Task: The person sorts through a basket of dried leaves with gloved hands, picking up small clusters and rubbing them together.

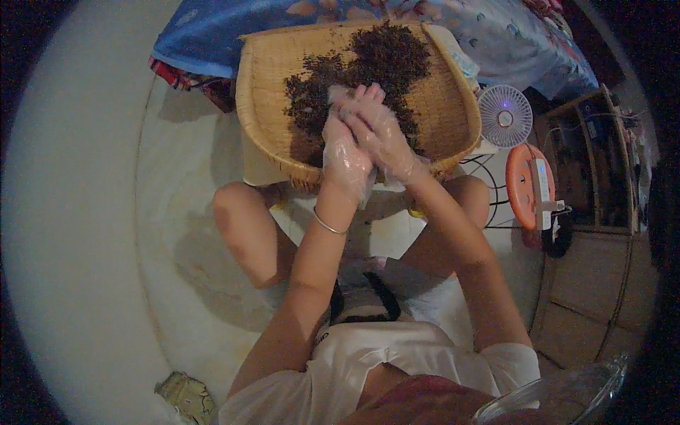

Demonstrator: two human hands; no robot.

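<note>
A shallow woven bamboo winnowing basket [262,106] stands in front of me, with a dark brown heap of loose, crumbly bits [389,53] spread over its middle and far side. I cannot tell for sure what the bits are. Over the near part of the heap, my left hand [346,149] and my right hand [382,131] are pressed together, palm against palm. Both wear thin clear plastic gloves. The right hand's fingers close across the left hand. Whatever lies between the palms is hidden. A silver bangle [329,225] circles my left wrist.
Right of the basket a small white fan [504,117] stands near a round orange stool [524,185] with a white power strip [544,185] and cables. Beyond it is a shelf [595,163]. A cloth-covered bed or table [205,35] borders the far side.
</note>
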